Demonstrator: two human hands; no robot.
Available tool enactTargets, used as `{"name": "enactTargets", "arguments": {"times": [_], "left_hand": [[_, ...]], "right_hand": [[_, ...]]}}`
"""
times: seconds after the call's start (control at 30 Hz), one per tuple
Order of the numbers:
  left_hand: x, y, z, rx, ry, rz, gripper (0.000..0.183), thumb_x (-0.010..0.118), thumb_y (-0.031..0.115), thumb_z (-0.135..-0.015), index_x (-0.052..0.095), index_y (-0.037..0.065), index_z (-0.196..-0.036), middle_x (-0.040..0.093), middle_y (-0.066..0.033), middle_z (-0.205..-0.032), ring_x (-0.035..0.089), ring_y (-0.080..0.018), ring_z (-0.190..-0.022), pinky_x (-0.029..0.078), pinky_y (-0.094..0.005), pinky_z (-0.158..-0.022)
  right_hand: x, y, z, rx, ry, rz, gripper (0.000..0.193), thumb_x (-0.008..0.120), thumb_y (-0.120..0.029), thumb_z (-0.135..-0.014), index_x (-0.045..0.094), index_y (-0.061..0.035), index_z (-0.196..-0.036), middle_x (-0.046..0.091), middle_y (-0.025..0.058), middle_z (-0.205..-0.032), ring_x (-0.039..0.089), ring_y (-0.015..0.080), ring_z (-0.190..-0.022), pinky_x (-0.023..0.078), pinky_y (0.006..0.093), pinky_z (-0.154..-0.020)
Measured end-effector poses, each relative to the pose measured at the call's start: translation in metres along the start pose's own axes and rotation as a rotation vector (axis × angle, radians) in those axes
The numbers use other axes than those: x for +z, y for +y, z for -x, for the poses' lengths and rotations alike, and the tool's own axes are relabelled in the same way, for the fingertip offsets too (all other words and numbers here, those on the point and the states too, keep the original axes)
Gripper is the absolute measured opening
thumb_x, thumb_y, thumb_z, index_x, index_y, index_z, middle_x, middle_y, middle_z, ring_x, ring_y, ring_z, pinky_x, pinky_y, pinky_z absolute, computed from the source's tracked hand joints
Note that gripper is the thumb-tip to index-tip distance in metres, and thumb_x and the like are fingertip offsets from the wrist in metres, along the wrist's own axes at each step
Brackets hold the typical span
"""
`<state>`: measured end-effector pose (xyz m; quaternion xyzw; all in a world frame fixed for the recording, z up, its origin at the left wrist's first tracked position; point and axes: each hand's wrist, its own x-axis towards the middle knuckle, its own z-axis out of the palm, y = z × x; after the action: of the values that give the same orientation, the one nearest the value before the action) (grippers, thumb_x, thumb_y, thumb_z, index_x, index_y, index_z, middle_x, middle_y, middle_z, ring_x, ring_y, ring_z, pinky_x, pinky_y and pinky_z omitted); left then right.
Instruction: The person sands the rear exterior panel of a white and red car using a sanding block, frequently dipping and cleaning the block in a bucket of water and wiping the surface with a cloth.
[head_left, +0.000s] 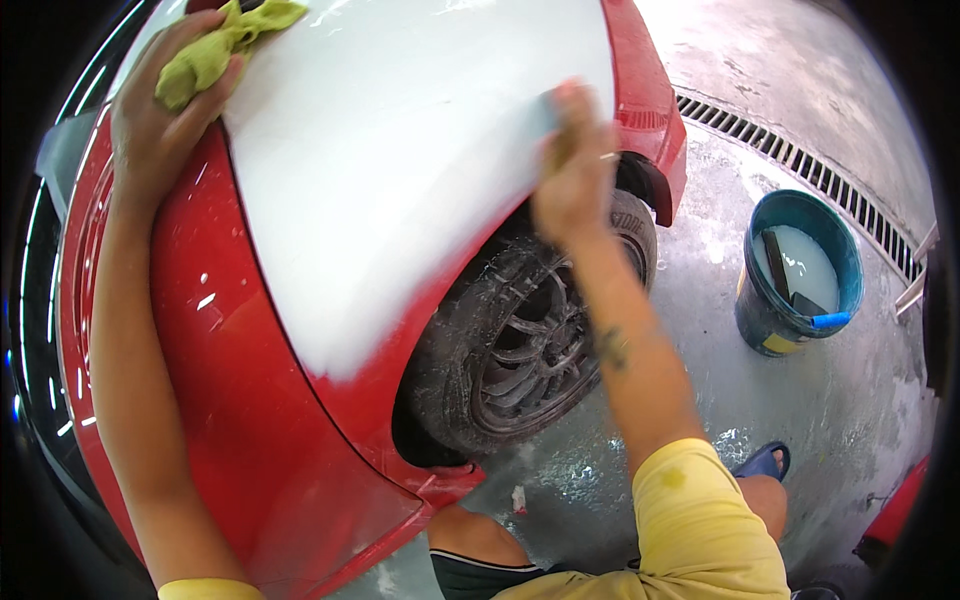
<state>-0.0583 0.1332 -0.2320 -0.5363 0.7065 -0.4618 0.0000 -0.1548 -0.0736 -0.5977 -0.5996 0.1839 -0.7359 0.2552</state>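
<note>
While the bare left hand (150, 130) gripped a crumpled yellow-green cloth (205, 72) at the upper left, its forearm stretched up along the red car panel (215, 330). Right of that panel's dark seam, a broad white area (370, 180) covered most of the fender, fading cloudily into red near the wheel arch. Below the arch stood the dark, dusty wheel (545, 345), its tyre streaked with pale residue. The right hand (578, 170), blurred, reached to the white area's right edge above the tyre, fingers extended close together; something greyish showed beside the fingertips, but whether the hand held it I could not tell. Farther right, a blue sandal (766, 462) showed on the wet floor (700, 385), and beyond it a dark bucket (765, 318) held cloudy liquid (805, 262), a dark strip (775, 262) and a blue-ended tool (830, 320), near a floor grate (825, 170).
</note>
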Motion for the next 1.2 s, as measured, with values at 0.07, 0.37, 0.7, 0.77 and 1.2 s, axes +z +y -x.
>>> {"name": "enactTargets", "arguments": {"times": [0.07, 0.37, 0.7, 0.77, 1.2], "left_hand": [[-0.005, -0.001, -0.005, -0.001, -0.009, 0.028, 0.043, 0.077, 0.020, -0.094, 0.067, 0.010, -0.134, 0.070, -0.0115, -0.130, 0.066, -0.0232, -0.121, 0.049, -0.0362, -0.105], [0.002, 0.002, -0.002, 0.056, 0.026, -0.003, 0.044, 0.077, 0.026, -0.092, 0.068, 0.011, -0.132, 0.072, -0.0109, -0.125, 0.069, -0.0259, -0.117, 0.051, -0.0382, -0.102], [-0.023, 0.032, -0.012, -0.070, -0.020, 0.090, 0.045, 0.081, 0.020, -0.080, 0.066, 0.001, -0.118, 0.071, -0.0125, -0.109, 0.068, -0.0229, -0.104, 0.052, -0.0361, -0.093], [-0.017, 0.034, -0.006, -0.109, -0.022, 0.089, 0.045, 0.080, 0.022, -0.081, 0.066, 0.002, -0.118, 0.071, -0.0124, -0.108, 0.069, -0.0231, -0.102, 0.053, -0.0365, -0.092], [-0.021, 0.032, 0.001, -0.074, 0.004, 0.025, 0.044, 0.082, 0.019, -0.080, 0.067, 0.003, -0.118, 0.072, -0.0121, -0.110, 0.068, -0.0210, -0.102, 0.053, -0.0355, -0.092]], "right_hand": [[-0.012, 0.011, -0.026, 0.200, -0.023, 0.039, 0.052, 0.048, -0.021, -0.107, 0.041, -0.0047, -0.156, 0.048, 0.0189, -0.157, 0.045, 0.0377, -0.145, 0.019, 0.0621, -0.123], [-0.006, -0.063, 0.033, -0.270, -0.239, 0.071, 0.064, 0.060, -0.019, -0.092, 0.049, -0.0130, -0.155, 0.047, 0.0124, -0.161, 0.041, 0.0308, -0.152, 0.012, 0.0596, -0.126], [-0.017, 0.014, -0.009, 0.097, -0.037, -0.128, 0.048, 0.054, -0.011, -0.104, 0.050, -0.0032, -0.151, 0.045, 0.0199, -0.160, 0.038, 0.0363, -0.151, 0.017, 0.0571, -0.126], [0.005, -0.030, 0.024, 0.022, 0.013, -0.049, 0.053, 0.058, -0.012, -0.101, 0.049, -0.0027, -0.152, 0.045, 0.0193, -0.160, 0.037, 0.0367, -0.152, 0.016, 0.0589, -0.126], [-0.005, -0.058, 0.047, -0.035, -0.154, 0.084, 0.055, 0.048, -0.028, -0.106, 0.042, -0.0076, -0.157, 0.040, 0.0165, -0.164, 0.031, 0.0366, -0.155, 0.010, 0.0661, -0.124]]}}
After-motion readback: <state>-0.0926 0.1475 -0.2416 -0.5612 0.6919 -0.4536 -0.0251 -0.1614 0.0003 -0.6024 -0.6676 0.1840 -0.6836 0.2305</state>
